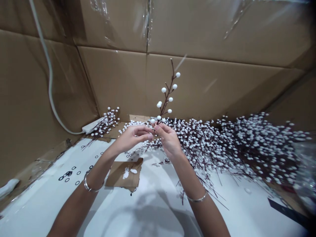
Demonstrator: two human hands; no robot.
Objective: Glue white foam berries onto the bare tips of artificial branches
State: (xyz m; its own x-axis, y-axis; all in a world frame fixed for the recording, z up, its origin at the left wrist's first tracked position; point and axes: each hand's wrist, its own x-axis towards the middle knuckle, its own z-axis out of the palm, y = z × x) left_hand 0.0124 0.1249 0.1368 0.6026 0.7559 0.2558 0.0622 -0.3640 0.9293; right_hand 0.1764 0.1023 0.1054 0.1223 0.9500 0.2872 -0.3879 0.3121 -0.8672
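Note:
I hold a thin brown twig (168, 93) with several white berry beads upright in front of me. My right hand (169, 140) pinches the twig's lower stem. My left hand (132, 137) is curled beside it, its fingertips meeting the stem's base at the same spot. Both wrists wear silver bangles. Behind and to the right of my hands lies a big heap of the same white-berried twigs (234, 144) on the white table (153, 210).
A small bunch of berry twigs (105, 123) lies at the back left by a white power strip (92, 126) and its cable. Small black rings (69, 174) are scattered on the left. A cardboard scrap (124, 174) lies below my hands. Cardboard walls (118, 75) surround the table.

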